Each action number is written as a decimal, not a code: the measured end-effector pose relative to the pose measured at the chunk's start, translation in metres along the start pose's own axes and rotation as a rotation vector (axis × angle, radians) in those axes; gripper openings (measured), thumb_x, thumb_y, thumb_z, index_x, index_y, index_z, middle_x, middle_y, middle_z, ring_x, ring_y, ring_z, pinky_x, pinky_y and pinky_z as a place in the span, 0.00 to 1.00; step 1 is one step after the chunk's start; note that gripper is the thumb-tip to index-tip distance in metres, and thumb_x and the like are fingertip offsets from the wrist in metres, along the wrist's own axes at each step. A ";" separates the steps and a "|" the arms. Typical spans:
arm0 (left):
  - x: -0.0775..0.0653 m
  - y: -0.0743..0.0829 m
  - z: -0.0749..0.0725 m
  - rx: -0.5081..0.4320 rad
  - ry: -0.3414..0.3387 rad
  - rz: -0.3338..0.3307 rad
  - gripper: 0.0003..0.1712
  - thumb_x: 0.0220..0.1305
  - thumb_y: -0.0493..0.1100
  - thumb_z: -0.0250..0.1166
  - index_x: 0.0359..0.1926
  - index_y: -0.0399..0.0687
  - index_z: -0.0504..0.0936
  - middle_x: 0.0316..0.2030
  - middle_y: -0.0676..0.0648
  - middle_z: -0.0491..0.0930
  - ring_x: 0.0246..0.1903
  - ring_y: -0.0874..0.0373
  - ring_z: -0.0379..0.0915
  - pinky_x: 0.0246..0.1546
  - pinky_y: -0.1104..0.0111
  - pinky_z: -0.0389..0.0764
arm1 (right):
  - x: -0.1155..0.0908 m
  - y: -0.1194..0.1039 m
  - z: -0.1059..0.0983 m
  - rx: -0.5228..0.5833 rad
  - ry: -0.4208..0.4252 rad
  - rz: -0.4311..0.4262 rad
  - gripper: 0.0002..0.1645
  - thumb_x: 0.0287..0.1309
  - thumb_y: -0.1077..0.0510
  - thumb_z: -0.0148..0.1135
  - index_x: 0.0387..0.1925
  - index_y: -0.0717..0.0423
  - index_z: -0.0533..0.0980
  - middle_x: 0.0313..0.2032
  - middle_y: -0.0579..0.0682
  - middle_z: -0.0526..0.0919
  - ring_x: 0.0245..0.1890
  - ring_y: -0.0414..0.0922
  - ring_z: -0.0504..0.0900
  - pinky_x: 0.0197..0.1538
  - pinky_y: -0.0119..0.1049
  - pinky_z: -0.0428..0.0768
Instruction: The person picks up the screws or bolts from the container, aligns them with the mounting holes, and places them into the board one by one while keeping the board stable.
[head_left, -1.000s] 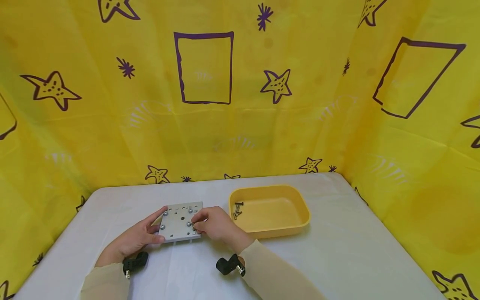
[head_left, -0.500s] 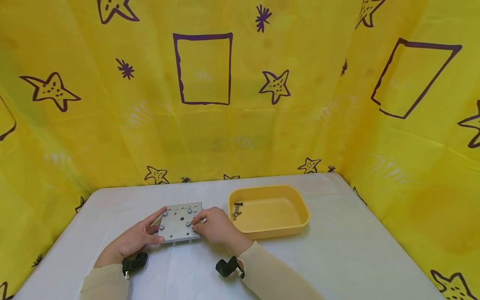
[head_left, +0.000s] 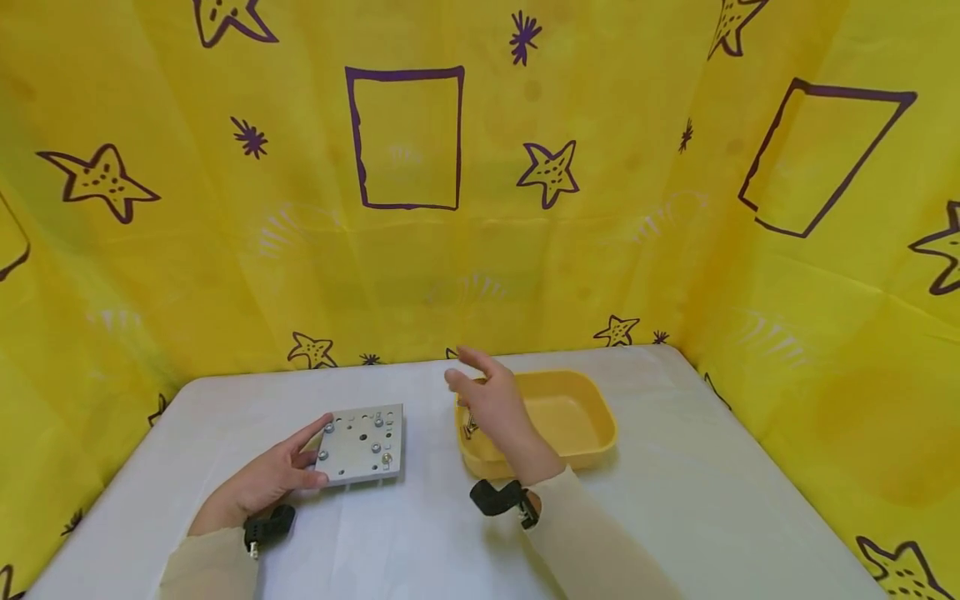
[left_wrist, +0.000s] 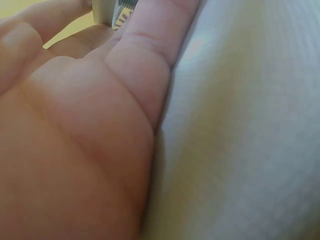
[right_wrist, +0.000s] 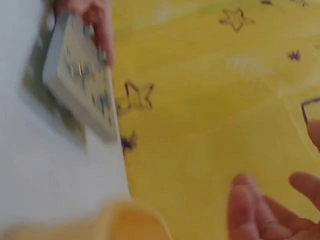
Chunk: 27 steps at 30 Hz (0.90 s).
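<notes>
My left hand (head_left: pixel 262 479) holds a light metal plate (head_left: pixel 352 456) by its left edge, thumb near the front corner and fingers along the far side. Several holes and silver bolt heads (head_left: pixel 376 448) show on its face. A brass-coloured screw head (head_left: pixel 387 458) sits near its lower right corner. My right hand (head_left: pixel 498 408) is over the left side of the yellow tray (head_left: pixel 566 417), fingers extended and apart, nothing seen in them. In the right wrist view its fingers (right_wrist: pixel 242 202) are spread, and the blurred plate (right_wrist: pixel 80 95) appears raised above the table, its shadow beneath.
Several small screws (head_left: pixel 471 428) lie at the left end of the tray, partly hidden by my right hand. White cloth covers the table (head_left: pixel 405 542). A yellow patterned curtain (head_left: pixel 480 250) hangs along the back and sides.
My right hand has left the plate's right edge and moved right and away, over the tray, its fingers opening. The brass-coloured screw head is now uncovered. My left hand and the plate stay put.
</notes>
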<state>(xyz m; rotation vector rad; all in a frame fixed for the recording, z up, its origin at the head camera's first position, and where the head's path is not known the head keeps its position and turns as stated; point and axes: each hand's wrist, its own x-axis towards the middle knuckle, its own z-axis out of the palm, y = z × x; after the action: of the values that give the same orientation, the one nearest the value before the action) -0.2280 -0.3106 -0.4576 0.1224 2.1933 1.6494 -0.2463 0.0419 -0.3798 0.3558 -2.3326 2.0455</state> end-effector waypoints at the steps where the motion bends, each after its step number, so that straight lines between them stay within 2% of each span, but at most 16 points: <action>1: 0.000 0.000 0.000 -0.003 0.003 0.002 0.62 0.55 0.39 0.76 0.80 0.57 0.45 0.76 0.32 0.36 0.71 0.31 0.46 0.66 0.43 0.57 | 0.002 0.000 -0.008 -0.051 0.006 0.001 0.33 0.64 0.43 0.66 0.69 0.42 0.71 0.63 0.48 0.74 0.51 0.53 0.80 0.50 0.48 0.80; 4: 0.000 0.001 -0.002 -0.001 -0.004 0.011 0.62 0.56 0.39 0.75 0.80 0.57 0.44 0.76 0.31 0.37 0.70 0.31 0.49 0.66 0.44 0.58 | 0.004 0.009 -0.026 -0.252 -0.017 0.037 0.37 0.62 0.41 0.67 0.70 0.40 0.69 0.66 0.52 0.72 0.61 0.55 0.73 0.57 0.52 0.76; 6: -0.001 0.000 -0.002 -0.004 -0.010 0.013 0.61 0.56 0.38 0.75 0.80 0.56 0.44 0.76 0.30 0.37 0.70 0.32 0.50 0.66 0.45 0.59 | 0.005 0.018 -0.032 -0.377 -0.070 0.063 0.36 0.61 0.45 0.69 0.70 0.42 0.71 0.65 0.56 0.73 0.64 0.57 0.70 0.58 0.53 0.74; 9: -0.001 0.000 -0.002 -0.008 -0.014 0.011 0.61 0.56 0.38 0.75 0.80 0.56 0.44 0.76 0.30 0.38 0.69 0.33 0.52 0.65 0.46 0.61 | 0.005 0.032 -0.034 -0.533 -0.175 0.071 0.32 0.58 0.55 0.72 0.65 0.47 0.76 0.60 0.58 0.78 0.61 0.58 0.73 0.56 0.52 0.74; 12: -0.002 0.000 -0.002 -0.008 -0.003 0.008 0.61 0.56 0.38 0.75 0.80 0.56 0.44 0.76 0.30 0.39 0.68 0.34 0.55 0.65 0.47 0.63 | 0.005 0.042 -0.032 -0.669 -0.267 0.049 0.29 0.56 0.60 0.71 0.61 0.50 0.79 0.54 0.58 0.81 0.55 0.56 0.78 0.54 0.49 0.76; 15: -0.002 -0.001 -0.002 -0.007 0.000 0.010 0.61 0.56 0.38 0.75 0.80 0.56 0.44 0.76 0.29 0.39 0.68 0.34 0.56 0.64 0.47 0.64 | 0.005 0.047 -0.027 -0.760 -0.313 0.051 0.25 0.56 0.61 0.70 0.57 0.49 0.82 0.52 0.54 0.83 0.43 0.50 0.80 0.49 0.44 0.77; 18: -0.001 -0.002 -0.003 -0.012 -0.004 0.014 0.61 0.56 0.38 0.76 0.80 0.56 0.44 0.76 0.29 0.40 0.68 0.34 0.55 0.64 0.48 0.64 | 0.006 0.048 -0.024 -0.833 -0.336 0.050 0.23 0.57 0.63 0.67 0.55 0.48 0.83 0.52 0.48 0.84 0.36 0.45 0.76 0.44 0.39 0.75; 22: -0.001 -0.002 -0.001 -0.017 -0.009 0.019 0.62 0.56 0.38 0.76 0.80 0.55 0.44 0.75 0.29 0.40 0.69 0.33 0.54 0.64 0.46 0.63 | 0.008 0.050 -0.021 -0.940 -0.358 0.000 0.21 0.59 0.65 0.63 0.52 0.47 0.85 0.50 0.44 0.85 0.37 0.42 0.75 0.47 0.36 0.74; 27: -0.001 0.000 -0.001 -0.008 -0.011 0.019 0.61 0.57 0.38 0.75 0.80 0.56 0.44 0.76 0.29 0.39 0.70 0.31 0.51 0.66 0.43 0.58 | 0.010 0.056 -0.019 -1.066 -0.368 -0.079 0.16 0.62 0.64 0.61 0.47 0.46 0.87 0.43 0.40 0.87 0.39 0.40 0.79 0.50 0.37 0.77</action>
<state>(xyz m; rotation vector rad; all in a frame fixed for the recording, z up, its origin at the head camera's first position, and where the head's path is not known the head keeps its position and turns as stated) -0.2276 -0.3117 -0.4573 0.1505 2.1837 1.6634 -0.2693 0.0652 -0.4296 0.7539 -3.0923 0.5025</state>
